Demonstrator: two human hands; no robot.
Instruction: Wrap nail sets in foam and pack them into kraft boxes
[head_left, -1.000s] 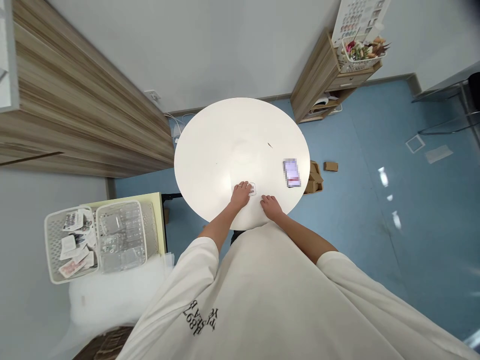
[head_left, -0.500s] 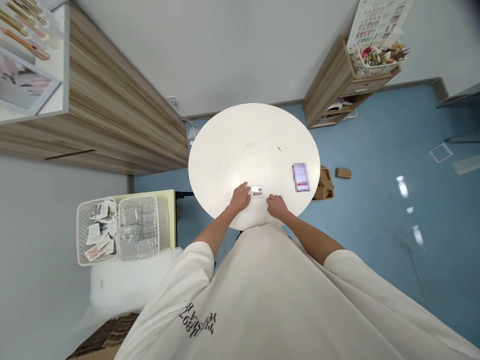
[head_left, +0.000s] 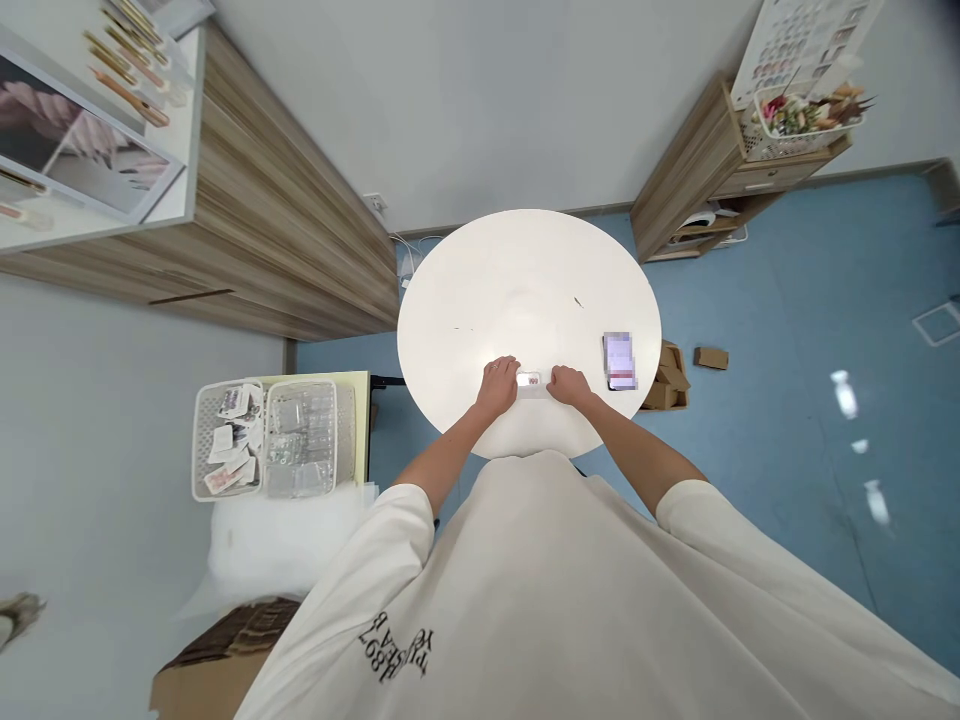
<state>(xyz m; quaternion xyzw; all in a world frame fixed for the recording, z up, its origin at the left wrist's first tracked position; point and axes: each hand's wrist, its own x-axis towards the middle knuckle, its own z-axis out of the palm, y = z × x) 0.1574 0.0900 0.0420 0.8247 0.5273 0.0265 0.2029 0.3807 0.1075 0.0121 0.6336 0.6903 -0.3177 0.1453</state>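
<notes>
A small clear case point(head_left: 529, 379) with reddish pieces inside, which look like press-on nails, lies near the front edge of the round white table point(head_left: 517, 270). Across its near part runs a pale, see-through wrapping sheet point(head_left: 533, 392), faint against the tabletop. My left hand point(head_left: 498, 388) is at the left end of the case, fingers bent over the sheet's edge. At the right end my right hand point(head_left: 568, 385) is closed, knuckles up, gripping the sheet's other side. The fingertips of both hands are partly hidden.
A phone point(head_left: 620, 361) lies on the table's right side. To the left, white baskets point(head_left: 196, 440) hold cards and clear cases, beside a heap of translucent wrap point(head_left: 277, 540). Wooden cabinets point(head_left: 292, 200) flank the table. Cardboard boxes point(head_left: 664, 385) sit on the floor at right.
The sheet now covers the near part of the case, which was uncovered before. My right hand has moved closer to the case and closed. The whole view has shifted slightly.
</notes>
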